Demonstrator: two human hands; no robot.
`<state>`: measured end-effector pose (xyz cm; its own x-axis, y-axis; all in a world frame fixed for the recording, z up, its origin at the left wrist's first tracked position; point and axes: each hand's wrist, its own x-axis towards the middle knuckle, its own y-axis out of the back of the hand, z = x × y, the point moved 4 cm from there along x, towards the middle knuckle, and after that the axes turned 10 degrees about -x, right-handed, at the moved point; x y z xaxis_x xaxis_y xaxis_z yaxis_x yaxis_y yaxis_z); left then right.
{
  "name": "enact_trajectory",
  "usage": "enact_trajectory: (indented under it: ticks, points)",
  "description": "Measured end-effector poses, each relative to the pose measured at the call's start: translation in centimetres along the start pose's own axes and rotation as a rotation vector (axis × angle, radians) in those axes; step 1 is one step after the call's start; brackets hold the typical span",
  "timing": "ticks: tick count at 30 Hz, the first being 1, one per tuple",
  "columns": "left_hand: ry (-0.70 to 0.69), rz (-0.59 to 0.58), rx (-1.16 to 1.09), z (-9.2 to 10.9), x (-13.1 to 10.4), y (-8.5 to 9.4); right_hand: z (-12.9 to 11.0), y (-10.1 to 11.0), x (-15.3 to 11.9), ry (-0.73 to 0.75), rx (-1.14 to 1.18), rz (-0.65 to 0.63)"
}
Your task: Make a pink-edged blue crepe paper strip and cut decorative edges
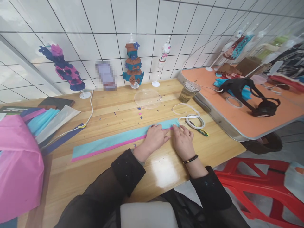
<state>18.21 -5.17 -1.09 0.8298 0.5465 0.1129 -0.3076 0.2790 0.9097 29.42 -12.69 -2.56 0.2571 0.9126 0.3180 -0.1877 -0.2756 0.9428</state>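
Note:
A long turquoise strip with a pink lower edge (pixel 106 144) lies slantwise across the wooden table; it looks like fabric or soft paper. My left hand (pixel 155 137) rests on it toward its right end, fingers laid over the strip and thumb apart. At the right end, my right hand (pixel 182 141) has its thumb and fingertips pressed together on the strip's edge. Just beyond my right fingers is a roll of narrow white tape (pixel 195 121) with a loose length curling from it. A slim tool with a yellow-green end (pixel 203 133) lies partly under the roll.
A clear disc (pixel 147 98) and a lidded cup of drink (pixel 188 92) stand farther back. Decorated stands (pixel 134 65) line the tiled wall. Folded pink material (pixel 20 171) piles up at left. An orange-topped table (pixel 237 114) adjoins at right, above a red stool (pixel 251 183).

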Motion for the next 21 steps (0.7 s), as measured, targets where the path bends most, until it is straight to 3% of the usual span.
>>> enact_trajectory:
  ticks: [4,7,12,16,21]
  points:
    - [-0.004,0.000,0.003,0.0,-0.1,0.0,1.5,0.4,0.4,-0.126,0.051,0.122]
    - [-0.013,0.000,0.009,0.0,-0.1,-0.2,1.8,0.8,0.5,-0.077,0.169,0.205]
    - [-0.030,0.062,0.032,0.1,0.0,-0.5,0.7,0.1,0.5,0.131,0.287,0.127]
    - [-0.045,0.085,0.053,0.2,-0.2,-0.7,1.1,-0.7,0.6,0.091,0.237,0.147]
    - [-0.040,0.084,0.051,0.4,-0.6,-0.5,1.9,-0.4,0.5,0.013,0.219,0.258]
